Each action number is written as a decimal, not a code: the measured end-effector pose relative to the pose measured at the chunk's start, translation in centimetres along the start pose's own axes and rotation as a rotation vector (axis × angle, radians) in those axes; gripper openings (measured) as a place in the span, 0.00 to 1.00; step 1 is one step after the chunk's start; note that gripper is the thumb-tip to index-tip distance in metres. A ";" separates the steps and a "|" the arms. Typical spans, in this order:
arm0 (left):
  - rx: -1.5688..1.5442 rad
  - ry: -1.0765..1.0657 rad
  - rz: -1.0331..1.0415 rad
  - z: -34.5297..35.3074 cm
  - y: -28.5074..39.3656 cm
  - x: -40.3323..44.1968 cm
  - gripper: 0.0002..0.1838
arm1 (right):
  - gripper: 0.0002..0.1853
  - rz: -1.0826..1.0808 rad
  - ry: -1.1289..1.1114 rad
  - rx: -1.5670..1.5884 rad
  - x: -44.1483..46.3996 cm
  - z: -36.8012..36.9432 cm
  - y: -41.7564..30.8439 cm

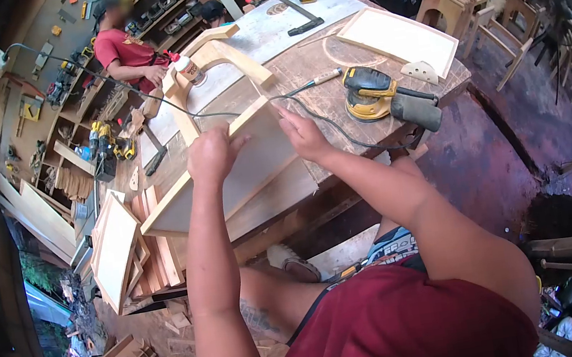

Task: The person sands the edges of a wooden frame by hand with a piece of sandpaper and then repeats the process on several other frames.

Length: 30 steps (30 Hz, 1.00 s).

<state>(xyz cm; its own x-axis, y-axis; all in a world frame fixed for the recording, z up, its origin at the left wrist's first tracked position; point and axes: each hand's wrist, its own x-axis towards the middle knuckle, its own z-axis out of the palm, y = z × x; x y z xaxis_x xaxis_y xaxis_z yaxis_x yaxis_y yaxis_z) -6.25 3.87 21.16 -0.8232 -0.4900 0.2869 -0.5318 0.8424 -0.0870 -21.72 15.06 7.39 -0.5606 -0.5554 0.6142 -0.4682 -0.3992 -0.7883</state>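
Observation:
A shallow wooden tray frame (182, 185) with a pale panel inside is tilted at the bench's near edge. My left hand (212, 152) is closed over its upper rail, thumb towards the inside. At the frame's upper right corner, my right hand (302, 133) holds the end, its fingers partly hidden. Just beyond lies a curved wooden assembly (238, 58) with a glue bottle (187, 67) standing by it. To the right of my right hand sits a yellow and black orbital sander (370, 91), its cord running across the bench.
Another framed panel (397, 37) lies on the bench at right, and a clamp (300, 14) farther back. More framed panels (113, 252) lean at lower left. Cordless drills (107, 148) stand on the left. A co-worker in a red shirt (114, 53) is across the bench.

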 end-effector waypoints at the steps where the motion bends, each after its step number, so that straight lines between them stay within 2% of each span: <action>1: 0.013 -0.049 -0.032 -0.5 0.4 0.0 0.28 | 0.24 0.010 -0.029 -0.017 -0.1 -0.2 -0.1; 2: 0.026 -0.099 -0.064 -0.9 0.7 0.0 0.26 | 0.24 0.008 -0.032 -0.016 0.5 -0.4 0.1; 4: 0.028 -0.118 -0.084 -1.0 0.9 0.0 0.26 | 0.25 0.172 -0.172 -0.029 2.9 -1.3 -4.2; 5: 0.029 -0.125 -0.100 -1.0 0.9 0.0 0.26 | 0.25 0.179 -0.175 -0.024 3.1 -1.1 -3.8; 7: 0.026 -0.062 -0.051 -0.5 0.6 -0.3 0.28 | 0.24 -0.140 -0.083 -0.088 3.7 -0.8 -2.9; 8: 0.020 0.005 -0.002 -0.2 0.4 -0.3 0.29 | 0.24 -0.149 -0.084 -0.092 3.2 -1.0 -2.2; 11: -0.023 0.014 0.014 0.2 0.0 -0.3 0.29 | 0.24 -0.104 -0.133 -0.167 1.8 -1.6 -0.6; 13: -0.026 0.014 0.012 0.2 -0.1 -0.1 0.29 | 0.23 -0.128 -0.091 -0.140 2.6 -1.3 -1.7; 15: -0.025 -0.004 0.008 0.1 0.0 -0.3 0.29 | 0.23 -0.199 -0.109 -0.172 3.5 -1.4 -2.9; 17: 0.006 -0.114 -0.059 -1.1 0.7 -0.3 0.26 | 0.22 -0.271 -0.125 -0.201 4.7 -2.2 -3.4; 19: 0.007 -0.138 -0.068 -1.6 1.1 -0.5 0.26 | 0.23 -0.553 -0.295 -0.461 5.8 -4.6 -3.4; 21: 0.006 -0.157 -0.073 -1.4 1.1 -0.3 0.26 | 0.23 -0.606 -0.363 -0.556 7.1 -5.8 -4.1; 22: 0.002 -0.093 -0.037 -0.8 0.8 -0.3 0.27 | 0.22 -0.648 -0.432 -0.647 7.1 -6.2 -4.3; 23: -0.001 -0.027 0.000 -0.2 0.5 -0.3 0.29 | 0.22 -0.645 -0.430 -0.650 7.2 -5.8 -4.5; 25: -0.011 -0.025 0.002 0.2 0.2 -0.1 0.29 | 0.22 -0.755 -0.587 -0.782 7.8 -3.6 -5.8; 26: -0.019 -0.028 -0.001 0.2 0.1 -0.1 0.29 | 0.22 -0.675 -0.658 -0.854 7.5 -2.8 -6.8; 30: -0.011 -0.028 -0.011 -0.5 0.3 -0.6 0.28 | 0.20 -0.713 -0.738 -0.791 9.0 -4.3 -6.0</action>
<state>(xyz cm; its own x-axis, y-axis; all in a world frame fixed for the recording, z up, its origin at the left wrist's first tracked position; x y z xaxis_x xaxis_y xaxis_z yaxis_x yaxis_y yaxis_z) -5.84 4.48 21.45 -0.8223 -0.5055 0.2613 -0.5392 0.8389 -0.0737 -26.87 15.61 17.84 0.3662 -0.7700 0.5225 -0.9222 -0.3752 0.0934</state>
